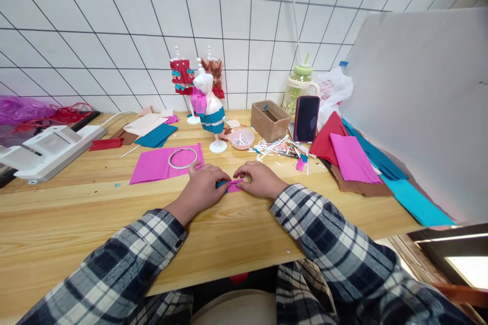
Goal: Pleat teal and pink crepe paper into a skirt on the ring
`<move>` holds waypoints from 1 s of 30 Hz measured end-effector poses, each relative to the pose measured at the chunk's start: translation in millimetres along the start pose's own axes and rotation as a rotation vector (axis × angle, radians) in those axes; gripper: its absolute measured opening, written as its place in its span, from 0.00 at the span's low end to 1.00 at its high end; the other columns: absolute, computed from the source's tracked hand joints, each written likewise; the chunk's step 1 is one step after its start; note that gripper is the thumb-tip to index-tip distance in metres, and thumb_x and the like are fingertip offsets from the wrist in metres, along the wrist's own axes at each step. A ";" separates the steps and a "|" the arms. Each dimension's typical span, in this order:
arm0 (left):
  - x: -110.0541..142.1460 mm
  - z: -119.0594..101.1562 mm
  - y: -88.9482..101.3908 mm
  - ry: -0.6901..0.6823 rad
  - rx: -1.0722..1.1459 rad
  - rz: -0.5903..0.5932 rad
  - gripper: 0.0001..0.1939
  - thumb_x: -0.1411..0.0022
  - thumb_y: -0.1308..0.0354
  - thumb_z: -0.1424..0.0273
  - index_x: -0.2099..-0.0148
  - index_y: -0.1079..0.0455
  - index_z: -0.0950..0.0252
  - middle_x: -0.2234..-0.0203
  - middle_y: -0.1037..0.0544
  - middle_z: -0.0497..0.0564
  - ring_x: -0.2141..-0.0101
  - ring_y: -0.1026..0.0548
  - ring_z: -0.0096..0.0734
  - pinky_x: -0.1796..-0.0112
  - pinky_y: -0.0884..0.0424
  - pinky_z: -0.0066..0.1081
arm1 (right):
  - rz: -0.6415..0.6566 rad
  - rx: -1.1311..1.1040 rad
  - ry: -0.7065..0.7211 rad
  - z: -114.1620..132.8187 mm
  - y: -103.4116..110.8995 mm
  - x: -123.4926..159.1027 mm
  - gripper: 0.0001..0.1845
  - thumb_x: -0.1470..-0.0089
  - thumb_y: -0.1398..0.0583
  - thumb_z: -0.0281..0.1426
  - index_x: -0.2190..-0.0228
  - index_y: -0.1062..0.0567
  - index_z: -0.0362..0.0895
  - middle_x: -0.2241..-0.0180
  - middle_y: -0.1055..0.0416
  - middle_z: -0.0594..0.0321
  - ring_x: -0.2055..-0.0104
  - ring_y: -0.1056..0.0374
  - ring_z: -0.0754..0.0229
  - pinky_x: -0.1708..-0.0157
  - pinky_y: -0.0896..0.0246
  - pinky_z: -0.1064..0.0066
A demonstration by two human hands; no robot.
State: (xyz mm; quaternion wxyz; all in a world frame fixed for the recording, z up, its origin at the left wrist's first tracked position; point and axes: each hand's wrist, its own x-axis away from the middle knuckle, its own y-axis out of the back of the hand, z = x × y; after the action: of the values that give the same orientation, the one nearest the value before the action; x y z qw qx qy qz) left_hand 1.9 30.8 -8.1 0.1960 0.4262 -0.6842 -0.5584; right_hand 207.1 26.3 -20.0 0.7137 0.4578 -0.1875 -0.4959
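Observation:
Between my two hands, low over the wooden table (213, 244), is a small strip of pink crepe paper (235, 186) with a bit of blue at its left end. My left hand (204, 185) pinches the left end, its thumb and forefinger closed on it. The right end is pinched by my right hand (257, 180). Just beyond my left hand lies a pink sheet (152, 165) with a silver ring (170, 161) on top. Behind them stands a small white dress form (204, 86) wearing a white, blue and pink paper dress.
Two more dressed forms, one in a red dress (182, 75), stand behind. A pink dish (242, 139), cardboard box (270, 121), white paper scraps (270, 147) and upright phone (306, 119) sit ahead. Coloured paper (354, 158) is piled right; a power strip (57, 152) lies left.

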 end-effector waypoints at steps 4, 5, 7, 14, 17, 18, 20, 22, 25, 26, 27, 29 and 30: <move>-0.6 1.0 -0.6 -0.013 -0.017 -0.012 0.09 0.41 0.45 0.65 0.65 0.23 0.58 0.67 0.20 0.52 0.60 0.28 0.43 0.47 0.57 0.57 | 0.003 -0.001 -0.030 -1.9 -0.3 -0.4 0.06 0.49 0.37 0.26 0.66 0.21 0.45 0.69 0.25 0.64 0.64 0.33 0.62 0.61 0.44 0.72; -0.6 1.3 -0.9 -0.018 -0.019 -0.018 0.09 0.41 0.45 0.65 0.64 0.23 0.58 0.67 0.20 0.52 0.60 0.28 0.43 0.47 0.57 0.57 | 0.009 -0.006 -0.040 -2.3 -0.5 -0.4 0.06 0.48 0.38 0.27 0.67 0.21 0.45 0.70 0.25 0.64 0.65 0.33 0.63 0.62 0.44 0.72; -0.6 1.3 -1.7 -0.031 -0.019 -0.024 0.09 0.40 0.46 0.66 0.63 0.24 0.57 0.67 0.20 0.51 0.59 0.28 0.42 0.47 0.57 0.58 | 0.008 -0.035 -0.054 -2.6 -0.4 -0.3 0.07 0.48 0.38 0.27 0.65 0.21 0.45 0.70 0.25 0.65 0.66 0.33 0.64 0.64 0.44 0.73; -0.3 -3.6 3.6 -0.144 -0.081 0.003 0.10 0.39 0.48 0.69 0.64 0.24 0.57 0.67 0.21 0.50 0.58 0.30 0.42 0.47 0.58 0.57 | 0.024 0.045 -0.001 -3.7 5.6 0.8 0.06 0.46 0.38 0.27 0.67 0.20 0.45 0.69 0.26 0.63 0.66 0.33 0.63 0.65 0.44 0.73; 0.1 -7.2 10.7 -0.237 -0.120 0.052 0.12 0.37 0.50 0.70 0.63 0.24 0.58 0.67 0.21 0.51 0.59 0.31 0.42 0.51 0.52 0.53 | 0.071 0.092 0.095 -4.4 11.0 2.8 0.08 0.45 0.39 0.27 0.66 0.19 0.45 0.66 0.25 0.61 0.61 0.32 0.61 0.60 0.42 0.71; 0.3 -8.3 13.0 -0.264 -0.137 0.069 0.13 0.37 0.50 0.70 0.64 0.24 0.58 0.68 0.21 0.52 0.60 0.32 0.42 0.53 0.49 0.51 | 0.088 0.111 0.122 -4.3 12.7 3.8 0.09 0.45 0.40 0.27 0.66 0.19 0.46 0.65 0.25 0.61 0.60 0.32 0.60 0.58 0.42 0.71; 0.8 -9.5 16.3 -0.301 -0.167 0.090 0.14 0.36 0.51 0.71 0.65 0.23 0.59 0.71 0.21 0.53 0.61 0.33 0.42 0.57 0.47 0.48 | 0.109 0.145 0.149 -4.3 15.1 5.8 0.11 0.45 0.41 0.26 0.65 0.18 0.47 0.64 0.25 0.60 0.59 0.32 0.59 0.58 0.42 0.69; 1.4 -8.0 16.8 -0.308 -0.167 0.089 0.14 0.36 0.51 0.72 0.67 0.23 0.60 0.72 0.22 0.53 0.62 0.33 0.41 0.58 0.47 0.47 | 0.110 0.138 0.151 -5.0 15.4 6.8 0.12 0.46 0.41 0.25 0.65 0.18 0.47 0.64 0.25 0.61 0.60 0.31 0.59 0.59 0.41 0.69; 2.6 1.2 11.5 -0.262 -0.075 0.065 0.12 0.35 0.49 0.69 0.62 0.22 0.58 0.69 0.21 0.51 0.61 0.31 0.39 0.56 0.46 0.44 | 0.067 0.008 0.120 -9.2 12.2 5.4 0.14 0.48 0.42 0.22 0.64 0.19 0.46 0.64 0.24 0.62 0.61 0.31 0.61 0.59 0.40 0.71; 2.8 5.6 8.6 -0.229 -0.030 0.050 0.12 0.35 0.48 0.68 0.60 0.22 0.57 0.67 0.20 0.51 0.60 0.31 0.38 0.56 0.45 0.43 | 0.033 -0.049 0.086 -11.4 10.6 4.3 0.15 0.47 0.43 0.21 0.63 0.19 0.46 0.64 0.23 0.62 0.61 0.30 0.62 0.59 0.40 0.72; 2.6 10.1 5.7 -0.186 0.014 0.032 0.12 0.35 0.48 0.67 0.58 0.23 0.56 0.66 0.20 0.50 0.60 0.30 0.37 0.56 0.44 0.42 | -0.009 -0.097 0.029 -13.8 8.9 3.1 0.16 0.47 0.43 0.22 0.60 0.20 0.46 0.64 0.23 0.62 0.63 0.30 0.63 0.61 0.39 0.72; 1.0 17.7 0.8 -0.102 0.075 0.000 0.12 0.35 0.47 0.65 0.55 0.24 0.56 0.64 0.20 0.51 0.59 0.28 0.37 0.55 0.42 0.41 | -0.090 -0.165 -0.094 -18.9 6.1 0.9 0.15 0.46 0.43 0.23 0.59 0.21 0.45 0.65 0.23 0.62 0.68 0.32 0.64 0.64 0.39 0.73; -0.4 20.2 -0.6 -0.067 0.090 -0.016 0.13 0.35 0.47 0.63 0.54 0.24 0.56 0.63 0.20 0.51 0.59 0.28 0.38 0.55 0.41 0.41 | -0.107 -0.193 -0.136 -21.5 5.0 0.2 0.15 0.46 0.43 0.24 0.59 0.21 0.44 0.66 0.23 0.62 0.70 0.32 0.65 0.66 0.39 0.73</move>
State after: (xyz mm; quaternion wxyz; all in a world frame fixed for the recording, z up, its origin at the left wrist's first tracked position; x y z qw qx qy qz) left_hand -12.7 43.1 -14.7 0.1492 0.4211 -0.7113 -0.5426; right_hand 225.3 36.6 -26.8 0.7126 0.3618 -0.1621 -0.5788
